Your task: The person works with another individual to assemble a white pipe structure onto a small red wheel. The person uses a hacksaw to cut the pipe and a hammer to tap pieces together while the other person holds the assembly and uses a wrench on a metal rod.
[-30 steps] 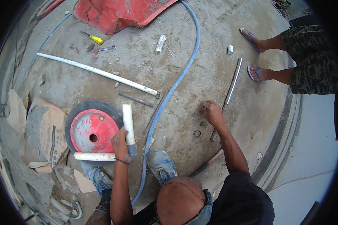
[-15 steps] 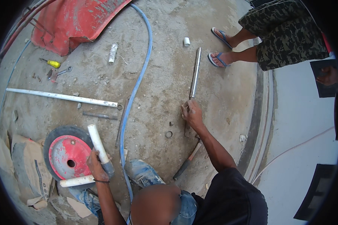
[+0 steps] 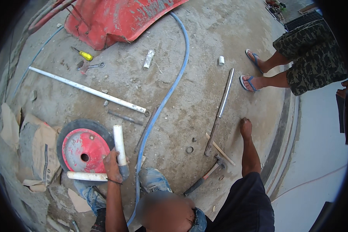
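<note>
My left hand (image 3: 112,166) is closed on an L-shaped pipe piece made of two white plastic pipes (image 3: 120,145) joined at a grey elbow (image 3: 123,171). It sits against the near right side of a red wheel (image 3: 75,149) with a black tyre. My right hand (image 3: 246,127) is off to the right of a shiny metal tube (image 3: 226,92) with a rusty bar (image 3: 212,137) at its near end, touching neither. Its fingers are small and partly hidden, so their closure does not show. Nearby lie a hammer (image 3: 205,176), a wooden stick (image 3: 220,149) and a metal ring (image 3: 189,149).
A blue hose (image 3: 158,112) crosses the dirt ground. Left of it lie a long white pipe (image 3: 89,89), a wrench (image 3: 95,65), a yellow-handled screwdriver (image 3: 83,54) and a red wheelbarrow tray (image 3: 116,23). Another person in sandals (image 3: 251,82) stands at the right beside a pale wall.
My right hand has let go of the rusty bar and moved right, uncovering the wooden stick. My left hand still grips the pipe piece. The whole view has shifted.
</note>
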